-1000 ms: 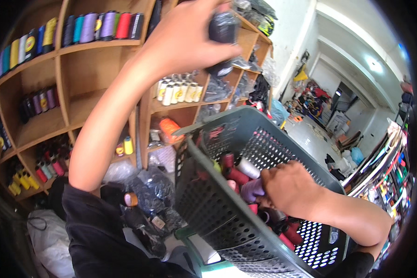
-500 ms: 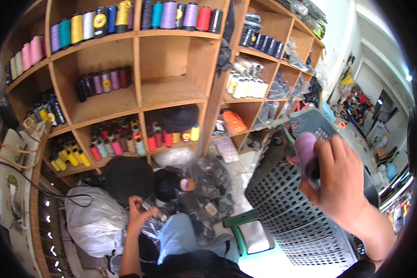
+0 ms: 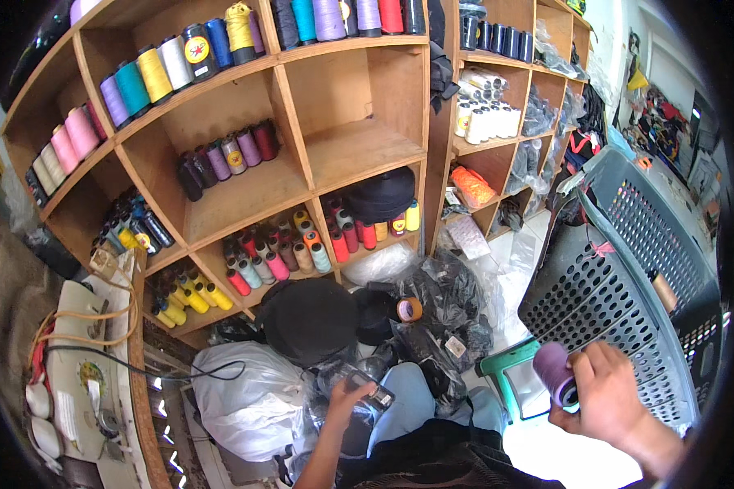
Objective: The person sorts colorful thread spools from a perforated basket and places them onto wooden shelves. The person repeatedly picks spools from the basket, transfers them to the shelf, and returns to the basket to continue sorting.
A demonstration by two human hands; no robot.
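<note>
The right hand [image 3: 608, 393] grips a purple thread spool [image 3: 554, 371], which juts tilted from its fingers toward the person's left, near the grey perforated basket [image 3: 582, 287]. Well apart, beside the white sack [image 3: 249, 399], the left hand [image 3: 347, 404] clasps a small dark object [image 3: 380, 398].

1. Purple thread spool [image 3: 554, 372], wound with thread, tilted in my right grip [image 3: 602, 386], its lower end dark.
2. Small dark object [image 3: 378, 395], slanting in my left grip [image 3: 347, 403], partly hidden; I cannot tell its kind.
</note>
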